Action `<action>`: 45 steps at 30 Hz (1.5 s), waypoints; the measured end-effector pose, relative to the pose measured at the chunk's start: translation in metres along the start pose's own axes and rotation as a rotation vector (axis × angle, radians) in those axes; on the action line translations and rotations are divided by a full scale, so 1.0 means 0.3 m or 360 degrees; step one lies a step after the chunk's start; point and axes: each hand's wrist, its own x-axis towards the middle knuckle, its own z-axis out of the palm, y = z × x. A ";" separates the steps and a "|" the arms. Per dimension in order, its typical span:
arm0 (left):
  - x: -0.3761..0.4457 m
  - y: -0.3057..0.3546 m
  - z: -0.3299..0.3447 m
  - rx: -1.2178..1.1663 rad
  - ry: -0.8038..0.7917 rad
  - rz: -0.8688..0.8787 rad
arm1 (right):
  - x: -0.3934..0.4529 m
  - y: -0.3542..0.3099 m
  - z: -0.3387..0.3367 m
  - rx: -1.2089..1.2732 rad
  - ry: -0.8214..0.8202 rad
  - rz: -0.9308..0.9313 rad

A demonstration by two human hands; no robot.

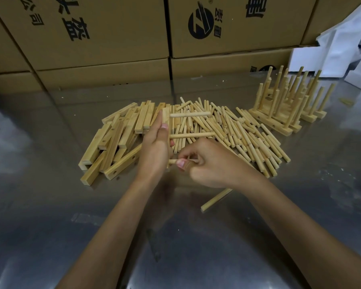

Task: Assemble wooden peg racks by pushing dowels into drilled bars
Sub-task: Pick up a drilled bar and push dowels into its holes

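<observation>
Both bare forearms reach forward, the hands meeting near the middle. The left hand [154, 147] stands edge-up, fingers wrapped round an upright pale wooden drilled bar [165, 117]. The right hand [204, 163] curls knuckles-up, thumb and fingertips pinching a short pale wooden dowel [172, 161].

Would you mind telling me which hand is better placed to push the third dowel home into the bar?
Right. The right hand already pinches the third dowel at the bar, while the left hand grips that bar upright, with two dowels already seated, so it looks needed as the brace.
</observation>
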 end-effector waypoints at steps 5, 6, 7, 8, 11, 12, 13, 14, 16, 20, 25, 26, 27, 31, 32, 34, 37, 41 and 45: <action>-0.014 0.020 0.009 0.0143 -0.0001 0.0126 | 0.009 0.009 -0.018 0.0288 -0.0188 0.0142; -0.012 0.021 0.009 0.0169 -0.0009 0.0131 | 0.011 0.011 -0.019 0.0324 -0.0200 0.0164; -0.011 0.020 0.008 0.0185 -0.0023 0.0124 | 0.012 0.013 -0.018 0.0337 -0.0203 0.0180; -0.008 0.017 0.006 0.0191 -0.0037 0.0115 | 0.013 0.015 -0.014 0.0336 -0.0200 0.0191; 0.001 0.008 -0.008 0.0134 -0.0041 0.0087 | 0.017 0.015 0.010 0.0335 -0.0168 0.0200; 0.007 0.004 -0.011 0.0101 -0.0039 0.0072 | 0.017 0.013 0.017 0.0335 -0.0153 0.0192; 0.012 0.001 -0.014 0.0074 -0.0048 0.0050 | 0.019 0.011 0.023 0.0320 -0.0134 0.0177; 0.015 -0.003 -0.016 0.0053 -0.0061 0.0023 | 0.020 0.011 0.026 0.0289 -0.0111 0.0164; 0.017 -0.008 -0.019 0.0017 -0.0073 -0.0019 | 0.024 0.011 0.029 0.0230 -0.0067 0.0146; 0.024 -0.011 -0.031 -0.0033 -0.0098 -0.0039 | 0.024 0.009 0.059 0.0250 0.0043 0.0095; 0.036 -0.025 -0.039 -0.0075 -0.0107 -0.0060 | 0.023 0.009 0.076 0.0335 0.0008 0.0080; 0.034 -0.026 -0.037 -0.0083 -0.0125 -0.0063 | 0.023 0.008 0.071 0.0376 -0.0023 0.0098; 0.031 -0.026 -0.035 -0.0094 -0.0146 -0.0068 | 0.023 0.008 0.068 0.0425 -0.0054 0.0126; 0.025 -0.019 -0.033 -0.0141 -0.0197 -0.0069 | 0.025 0.015 0.059 0.0657 -0.0154 0.0294; 0.024 -0.016 -0.032 -0.0156 -0.0199 -0.0073 | 0.027 0.017 0.058 0.0705 -0.0170 0.0332; 0.021 -0.013 -0.030 -0.0184 -0.0201 -0.0084 | 0.030 0.022 0.055 0.0747 -0.0189 0.0383; 0.020 -0.015 -0.030 -0.0184 -0.0177 -0.0075 | 0.033 0.019 0.052 0.0766 -0.0198 0.0416; 0.038 -0.019 -0.041 -0.0117 -0.0059 -0.0020 | 0.039 0.022 0.055 0.0761 -0.0070 0.0375; 0.065 -0.034 -0.063 -0.0200 0.0033 -0.0084 | 0.049 0.022 0.050 0.0824 0.0023 0.0297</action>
